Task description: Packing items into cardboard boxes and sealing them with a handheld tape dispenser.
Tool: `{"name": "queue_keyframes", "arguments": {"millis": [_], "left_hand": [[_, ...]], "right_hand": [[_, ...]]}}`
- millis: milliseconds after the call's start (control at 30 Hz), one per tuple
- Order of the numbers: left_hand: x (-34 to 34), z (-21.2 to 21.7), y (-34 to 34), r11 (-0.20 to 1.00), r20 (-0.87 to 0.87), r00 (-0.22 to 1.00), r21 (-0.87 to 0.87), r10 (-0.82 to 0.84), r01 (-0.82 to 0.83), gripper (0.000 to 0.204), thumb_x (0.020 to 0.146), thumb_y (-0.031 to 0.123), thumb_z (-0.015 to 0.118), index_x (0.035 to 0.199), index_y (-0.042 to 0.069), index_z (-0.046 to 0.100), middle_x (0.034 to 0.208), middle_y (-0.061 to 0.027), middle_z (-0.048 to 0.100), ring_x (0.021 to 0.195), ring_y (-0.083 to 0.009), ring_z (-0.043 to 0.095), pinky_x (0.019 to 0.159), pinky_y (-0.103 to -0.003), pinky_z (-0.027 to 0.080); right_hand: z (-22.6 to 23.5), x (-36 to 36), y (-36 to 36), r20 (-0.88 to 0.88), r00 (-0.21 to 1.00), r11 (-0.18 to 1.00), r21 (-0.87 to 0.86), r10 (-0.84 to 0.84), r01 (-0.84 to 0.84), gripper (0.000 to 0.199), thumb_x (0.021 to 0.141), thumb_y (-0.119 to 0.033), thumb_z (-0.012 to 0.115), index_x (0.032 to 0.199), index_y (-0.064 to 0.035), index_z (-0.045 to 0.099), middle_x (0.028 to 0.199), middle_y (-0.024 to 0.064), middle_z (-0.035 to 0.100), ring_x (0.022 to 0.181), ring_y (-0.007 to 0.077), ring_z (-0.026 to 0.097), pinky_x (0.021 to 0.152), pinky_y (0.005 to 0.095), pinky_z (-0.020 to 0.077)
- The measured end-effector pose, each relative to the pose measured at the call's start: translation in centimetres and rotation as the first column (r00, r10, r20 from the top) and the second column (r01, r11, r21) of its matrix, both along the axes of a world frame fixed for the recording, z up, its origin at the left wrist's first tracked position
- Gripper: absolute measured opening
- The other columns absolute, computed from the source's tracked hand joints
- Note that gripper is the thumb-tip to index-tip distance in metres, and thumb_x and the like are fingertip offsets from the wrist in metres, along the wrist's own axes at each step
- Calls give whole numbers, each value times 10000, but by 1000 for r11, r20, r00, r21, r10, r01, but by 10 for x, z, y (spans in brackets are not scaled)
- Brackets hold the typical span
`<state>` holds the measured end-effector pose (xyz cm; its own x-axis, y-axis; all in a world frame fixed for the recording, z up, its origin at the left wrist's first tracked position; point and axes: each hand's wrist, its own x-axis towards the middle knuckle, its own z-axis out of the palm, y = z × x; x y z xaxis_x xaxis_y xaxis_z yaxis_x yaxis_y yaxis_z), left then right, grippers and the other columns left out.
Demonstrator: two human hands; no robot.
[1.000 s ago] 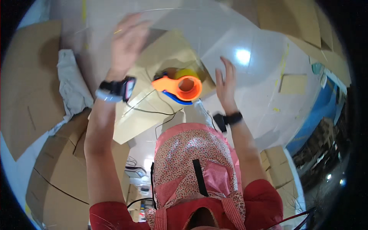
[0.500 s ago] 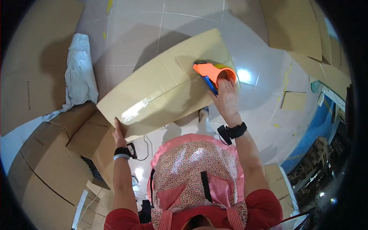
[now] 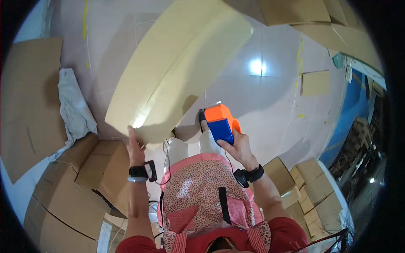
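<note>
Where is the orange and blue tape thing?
In the head view, the tape dispenser is in the right hand, centre-right, just below the big cardboard box.

Beside my left hand sit stacked brown cardboard boxes (image 3: 80, 185), with a crumpled white cloth (image 3: 74, 107) lying just beyond them on the pale tiled floor (image 3: 274, 105). More small boxes (image 3: 308, 185) cluster beside my right wrist. Flattened cardboard sheets (image 3: 25, 101) lie farther left.

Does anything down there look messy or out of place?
Yes. A crumpled white cloth lies on the tiled floor beside flattened cardboard sheets; yellow tape scraps dot the tiles too.
</note>
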<state>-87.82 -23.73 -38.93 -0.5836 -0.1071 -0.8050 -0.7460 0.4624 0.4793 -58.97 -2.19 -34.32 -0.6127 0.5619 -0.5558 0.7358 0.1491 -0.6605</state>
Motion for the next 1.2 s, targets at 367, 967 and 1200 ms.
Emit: {"name": "queue_keyframes", "arguments": {"millis": [367,967,1200], "left_hand": [[37,17,165,654,344,567,520,-749,549,516,923,466,439,1238,67,527,1156,-66,594,1039,-167,566,882,-322,460],[-33,10,132,642,-45,845,629,-533,439,191,879,169,577,952,11,653,861,-60,654,823,-146,606,805,-277,470],[-161,-44,159,758,-395,869,456,-296,466,216,829,211,670,926,19,665,803,-52,644,744,-143,601,779,-289,491]], "right_hand": [[11,4,27,-227,972,997,-70,-56,41,407,700,-339,737,868,-7,572,689,159,605,621,331,618,578,377,492],[10,-72,27,-230,954,963,-144,191,-228,400,664,-285,762,899,-4,603,728,151,619,628,286,622,591,347,481],[-2,-19,49,-103,992,957,-274,68,-94,386,682,-292,764,878,8,621,696,103,601,609,148,572,588,292,462]]}}
